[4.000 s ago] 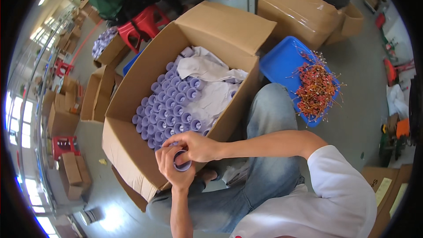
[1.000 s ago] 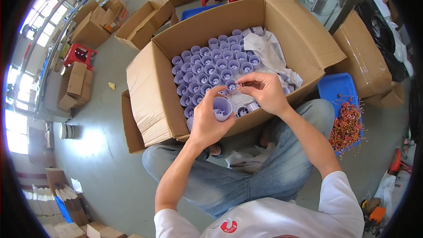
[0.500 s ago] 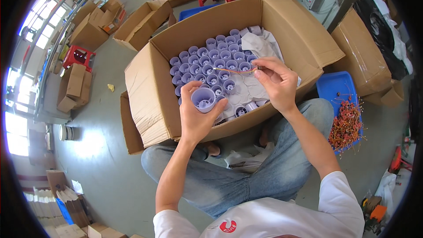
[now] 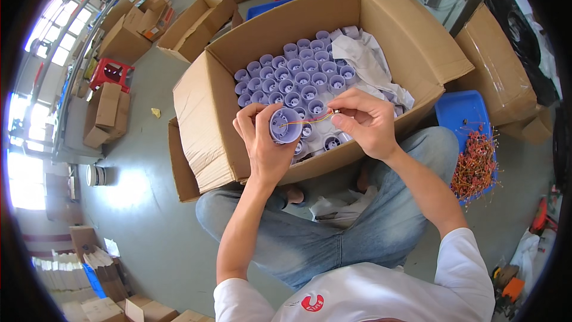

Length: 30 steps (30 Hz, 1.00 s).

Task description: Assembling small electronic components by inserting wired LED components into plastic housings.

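My left hand (image 4: 261, 150) is closed round a lavender plastic cup (image 4: 277, 120), whose mouth is tilted to the right. Between the thumb and fingers of my right hand (image 4: 370, 122) is a thin red-and-yellow wire lead (image 4: 311, 121) with a small metal piece at the pinched end. Its loose end reaches across into the cup's mouth; whether it touches the inside I cannot tell. Both hands are above a large open cardboard box (image 4: 205, 125). Rows of similar lavender cups (image 4: 287, 85) stand in it, beside crumpled white paper (image 4: 361, 62).
At my right, a blue tray (image 4: 451, 112) holds a tangled heap of red and yellow wire leads (image 4: 475, 167). A taped carton (image 4: 499, 65) stands beyond it. Other open cartons (image 4: 193, 27) and a red stool (image 4: 111, 74) are at the left. My knees flank the box's near side.
The cup has turned, its mouth now facing more to the right. My right hand has come lower and slightly left, bringing the wire's free end into the cup's mouth.
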Each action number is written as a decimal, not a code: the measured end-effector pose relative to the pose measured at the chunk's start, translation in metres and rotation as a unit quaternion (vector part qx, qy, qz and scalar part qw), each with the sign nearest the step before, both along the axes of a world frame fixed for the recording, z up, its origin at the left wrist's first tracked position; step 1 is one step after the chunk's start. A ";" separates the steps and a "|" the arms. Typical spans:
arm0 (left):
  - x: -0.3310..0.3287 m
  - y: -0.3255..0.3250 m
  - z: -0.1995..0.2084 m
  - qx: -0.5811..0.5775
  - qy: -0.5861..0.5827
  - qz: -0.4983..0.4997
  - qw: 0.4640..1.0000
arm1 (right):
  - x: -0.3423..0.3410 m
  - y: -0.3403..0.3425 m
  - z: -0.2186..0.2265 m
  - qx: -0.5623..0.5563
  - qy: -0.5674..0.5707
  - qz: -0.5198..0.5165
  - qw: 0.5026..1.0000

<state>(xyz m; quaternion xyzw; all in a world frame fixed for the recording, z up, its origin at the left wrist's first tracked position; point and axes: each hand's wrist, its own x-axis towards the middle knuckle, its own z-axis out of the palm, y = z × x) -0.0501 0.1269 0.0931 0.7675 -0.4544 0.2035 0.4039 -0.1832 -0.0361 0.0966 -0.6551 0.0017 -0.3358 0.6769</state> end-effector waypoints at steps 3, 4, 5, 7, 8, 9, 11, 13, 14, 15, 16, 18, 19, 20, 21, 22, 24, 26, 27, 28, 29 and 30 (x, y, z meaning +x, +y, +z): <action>0.000 0.000 0.000 0.006 -0.002 -0.004 1.000 | 0.001 0.001 -0.001 -0.014 0.018 -0.004 1.000; 0.000 0.000 -0.001 0.007 -0.002 -0.005 1.000 | 0.000 0.001 -0.001 -0.026 0.025 -0.009 0.999; 0.000 0.000 -0.001 0.004 0.002 -0.015 1.000 | 0.001 0.001 -0.001 -0.025 0.025 -0.009 0.999; 0.000 0.000 -0.001 0.001 0.005 -0.025 1.000 | 0.001 0.000 -0.002 -0.043 0.042 -0.010 0.998; -0.001 0.000 -0.001 0.006 0.009 -0.025 1.000 | 0.000 0.000 -0.002 -0.043 0.042 -0.011 0.998; -0.002 0.000 -0.001 0.010 0.013 -0.026 1.000 | 0.000 0.000 -0.001 -0.051 0.051 -0.014 0.997; -0.003 -0.001 0.000 0.013 0.011 -0.029 0.999 | -0.001 0.000 -0.001 -0.059 0.059 -0.017 0.996; -0.002 -0.002 0.000 0.015 0.009 -0.032 0.999 | -0.001 0.002 0.000 -0.102 0.060 -0.029 0.993; 0.002 -0.003 0.000 0.011 -0.024 -0.053 0.998 | 0.000 0.003 0.001 -0.102 0.060 -0.030 0.993; 0.004 -0.004 0.000 0.006 -0.056 -0.075 0.996 | 0.001 0.006 0.001 -0.111 0.068 -0.041 0.991; 0.003 -0.002 -0.006 0.006 -0.056 -0.076 0.996 | 0.001 0.008 0.001 -0.120 0.075 -0.051 0.989; -0.002 0.002 -0.013 0.076 0.128 -0.120 0.982 | 0.003 0.012 -0.002 -0.096 0.075 -0.043 0.992; -0.004 0.002 -0.015 0.099 0.120 -0.127 0.980 | 0.004 0.014 -0.004 -0.073 0.075 -0.034 0.994; -0.008 0.001 -0.014 0.099 0.120 -0.128 0.979 | 0.005 0.016 -0.006 -0.073 0.076 -0.035 0.994; -0.011 0.000 -0.014 0.104 0.125 -0.131 0.978 | 0.005 0.017 -0.008 -0.125 0.071 -0.055 0.988; -0.012 -0.001 -0.014 0.109 0.130 -0.135 0.976 | 0.005 0.019 -0.009 -0.176 0.066 -0.074 0.979; -0.013 -0.003 -0.012 0.118 0.113 -0.159 0.974 | 0.006 0.023 -0.008 -0.183 0.078 -0.092 0.976; -0.016 -0.005 -0.012 0.117 0.087 -0.193 0.970 | 0.009 0.024 -0.011 -0.200 0.084 -0.125 0.968; -0.017 -0.005 -0.012 0.117 0.086 -0.197 0.969 | 0.008 0.024 -0.012 -0.200 0.084 -0.125 0.968; -0.017 -0.005 -0.012 0.118 0.087 -0.198 0.969 | 0.008 0.023 -0.014 -0.186 0.112 -0.096 0.971; -0.017 -0.005 -0.012 0.120 0.077 -0.201 0.969 | 0.007 0.022 -0.014 -0.173 0.139 -0.068 0.973; -0.016 -0.005 -0.012 0.122 0.067 -0.205 0.969 | 0.007 0.022 -0.013 -0.173 0.139 -0.068 0.973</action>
